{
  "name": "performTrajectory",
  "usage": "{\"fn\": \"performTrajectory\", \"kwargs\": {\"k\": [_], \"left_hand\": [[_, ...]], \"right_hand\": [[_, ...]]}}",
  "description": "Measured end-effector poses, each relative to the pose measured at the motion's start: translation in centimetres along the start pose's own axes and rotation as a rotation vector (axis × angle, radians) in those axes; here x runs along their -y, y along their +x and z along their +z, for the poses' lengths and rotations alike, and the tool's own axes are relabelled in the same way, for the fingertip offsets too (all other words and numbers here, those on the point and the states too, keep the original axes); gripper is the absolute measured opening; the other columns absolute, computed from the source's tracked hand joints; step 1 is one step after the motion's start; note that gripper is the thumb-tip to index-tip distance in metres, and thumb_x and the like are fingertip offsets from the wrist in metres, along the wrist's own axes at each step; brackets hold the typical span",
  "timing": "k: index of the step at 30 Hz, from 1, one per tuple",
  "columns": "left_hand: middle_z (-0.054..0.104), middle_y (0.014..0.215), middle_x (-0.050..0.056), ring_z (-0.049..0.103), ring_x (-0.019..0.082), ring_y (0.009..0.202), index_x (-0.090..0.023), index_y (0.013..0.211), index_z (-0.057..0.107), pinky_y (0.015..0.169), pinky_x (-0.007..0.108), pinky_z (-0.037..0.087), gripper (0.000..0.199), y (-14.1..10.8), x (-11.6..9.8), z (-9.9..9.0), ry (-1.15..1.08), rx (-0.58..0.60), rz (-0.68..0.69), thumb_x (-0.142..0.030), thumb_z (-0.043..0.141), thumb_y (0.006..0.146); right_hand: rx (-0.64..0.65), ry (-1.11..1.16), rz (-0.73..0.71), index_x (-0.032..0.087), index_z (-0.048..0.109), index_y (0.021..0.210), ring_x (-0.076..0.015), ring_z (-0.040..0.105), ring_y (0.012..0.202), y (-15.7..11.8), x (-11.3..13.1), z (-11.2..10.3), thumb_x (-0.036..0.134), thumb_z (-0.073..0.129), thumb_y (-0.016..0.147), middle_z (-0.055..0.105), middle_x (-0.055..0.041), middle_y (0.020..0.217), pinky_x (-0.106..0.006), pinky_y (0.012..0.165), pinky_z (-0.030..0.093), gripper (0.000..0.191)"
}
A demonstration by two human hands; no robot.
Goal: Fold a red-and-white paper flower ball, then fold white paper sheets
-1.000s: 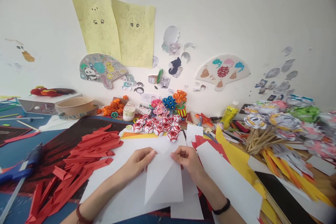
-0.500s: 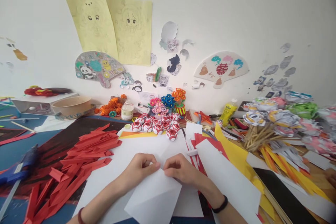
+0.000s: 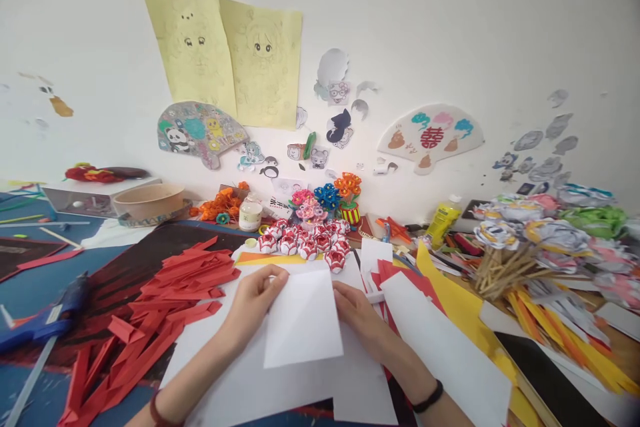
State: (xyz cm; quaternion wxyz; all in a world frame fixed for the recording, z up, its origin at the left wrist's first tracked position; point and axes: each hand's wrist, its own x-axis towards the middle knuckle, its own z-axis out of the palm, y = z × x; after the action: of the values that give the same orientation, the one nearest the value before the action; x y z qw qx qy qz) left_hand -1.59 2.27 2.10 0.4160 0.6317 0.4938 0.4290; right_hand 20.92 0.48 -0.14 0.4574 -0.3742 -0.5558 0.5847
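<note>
A square of white paper (image 3: 304,327) with a faint diagonal crease is held up over larger white sheets (image 3: 240,387) at the front centre. My left hand (image 3: 257,300) pinches its upper left edge between thumb and fingers. At its right edge my right hand (image 3: 357,313) grips the paper, with the fingers partly hidden behind it. Red and white folded paper flowers (image 3: 307,245) stand just beyond my hands. Many folded red paper strips (image 3: 165,300) lie in a pile to the left.
A blue glue gun (image 3: 55,320) lies far left. On the right are white paper (image 3: 445,340), yellow paper (image 3: 455,293), a black-covered book (image 3: 550,373) and paper flowers on sticks (image 3: 500,267). A glue jar (image 3: 251,213) and yellow bottle (image 3: 443,221) stand at the back.
The paper has turned and risen, so its square face now shows upright. My hands have moved apart, from its top corner to its left and right edges. The view has shifted slightly.
</note>
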Motion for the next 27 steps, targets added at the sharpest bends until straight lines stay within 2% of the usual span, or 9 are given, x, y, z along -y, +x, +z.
{"fn": "performTrajectory", "kwargs": {"k": [2, 4, 6, 9, 12, 15, 19, 24, 27], "left_hand": [[0.033, 0.048, -0.008, 0.035, 0.009, 0.044, -0.018, 0.082, 0.060, 0.045, 0.020, 0.022, 0.038, -0.6, 0.3, 1.3, 0.092, 0.022, 0.034, -0.053, 0.048, 0.086], [0.034, 0.048, -0.008, 0.038, 0.011, 0.045, -0.018, 0.084, 0.060, 0.047, 0.021, 0.025, 0.036, -0.9, 0.4, 2.0, 0.141, 0.041, 0.032, -0.051, 0.046, 0.088], [0.039, 0.049, -0.007, 0.040, 0.011, 0.047, -0.018, 0.084, 0.061, 0.048, 0.022, 0.027, 0.034, -1.1, 0.3, 2.2, 0.175, 0.063, 0.030, -0.049, 0.045, 0.088], [0.053, 0.059, -0.003, 0.047, 0.013, 0.055, -0.018, 0.079, 0.063, 0.053, 0.023, 0.033, 0.030, -0.9, 0.0, 1.9, 0.217, 0.131, 0.067, -0.042, 0.049, 0.087], [0.062, 0.069, 0.000, 0.054, 0.015, 0.065, -0.017, 0.077, 0.066, 0.058, 0.023, 0.036, 0.025, -0.8, -0.3, 1.7, 0.234, 0.266, 0.088, -0.036, 0.052, 0.085], [0.061, 0.068, -0.001, 0.051, 0.014, 0.065, -0.017, 0.077, 0.067, 0.059, 0.023, 0.035, 0.024, -0.9, -0.2, 1.9, 0.216, 0.356, 0.091, -0.034, 0.052, 0.085], [0.053, 0.064, -0.003, 0.044, 0.012, 0.061, -0.016, 0.076, 0.062, 0.058, 0.023, 0.033, 0.024, -1.2, 0.3, 2.5, 0.127, 0.375, 0.071, -0.034, 0.049, 0.086], [0.048, 0.063, -0.003, 0.041, 0.012, 0.062, -0.016, 0.067, 0.055, 0.058, 0.023, 0.031, 0.023, -1.2, 0.5, 3.2, -0.005, 0.410, 0.014, -0.031, 0.048, 0.083], [0.046, 0.060, -0.004, 0.040, 0.011, 0.061, -0.016, 0.064, 0.053, 0.057, 0.023, 0.030, 0.020, -0.8, 0.6, 3.0, -0.035, 0.390, -0.012, -0.027, 0.048, 0.080]], "right_hand": [[0.027, 0.013, -0.007, 0.018, 0.066, 0.088, -0.0192, 0.057, 0.071, -0.3, 0.0, 0.4, 0.058, 0.057, 0.082, 0.064, -0.0049, 0.077, -0.031, 0.066, 0.045, 0.041], [0.019, 0.024, 0.008, 0.018, 0.063, 0.077, -0.0176, 0.053, 0.066, -0.4, 0.0, 0.3, 0.059, 0.057, 0.082, 0.059, -0.0027, 0.070, -0.029, 0.063, 0.042, 0.042], [-0.035, 0.024, 0.038, 0.018, 0.057, 0.069, -0.0140, 0.047, 0.060, -0.4, 0.0, 0.0, 0.054, 0.061, 0.081, 0.052, 0.0009, 0.064, -0.026, 0.058, 0.038, 0.039], [-0.114, -0.051, 0.059, 0.018, 0.048, 0.062, -0.0104, 0.038, 0.056, -0.2, -0.2, -0.3, 0.049, 0.067, 0.078, 0.041, 0.0045, 0.060, -0.022, 0.052, 0.030, 0.040], [-0.094, -0.180, 0.051, 0.018, 0.046, 0.060, -0.0097, 0.034, 0.055, -0.3, -0.4, -0.2, 0.050, 0.067, 0.076, 0.039, 0.0045, 0.059, -0.022, 0.049, 0.026, 0.042], [-0.075, -0.264, 0.041, 0.017, 0.049, 0.058, -0.0097, 0.033, 0.054, -0.5, -0.5, 0.3, 0.054, 0.066, 0.075, 0.039, 0.0041, 0.057, -0.022, 0.048, 0.025, 0.044], [-0.100, -0.326, 0.001, 0.016, 0.052, 0.056, -0.0095, 0.032, 0.053, -0.7, -0.4, 0.8, 0.055, 0.064, 0.075, 0.039, 0.0042, 0.055, -0.023, 0.048, 0.023, 0.045], [-0.105, -0.370, -0.040, 0.018, 0.040, 0.051, -0.0090, 0.027, 0.053, -0.7, -0.6, 0.8, 0.049, 0.062, 0.079, 0.029, 0.0050, 0.056, -0.024, 0.048, 0.019, 0.047], [-0.159, -0.389, -0.073, 0.020, 0.031, 0.051, -0.0087, 0.022, 0.054, -0.3, -0.7, -0.3, 0.046, 0.062, 0.079, 0.022, 0.0053, 0.057, -0.024, 0.048, 0.016, 0.049]]}}
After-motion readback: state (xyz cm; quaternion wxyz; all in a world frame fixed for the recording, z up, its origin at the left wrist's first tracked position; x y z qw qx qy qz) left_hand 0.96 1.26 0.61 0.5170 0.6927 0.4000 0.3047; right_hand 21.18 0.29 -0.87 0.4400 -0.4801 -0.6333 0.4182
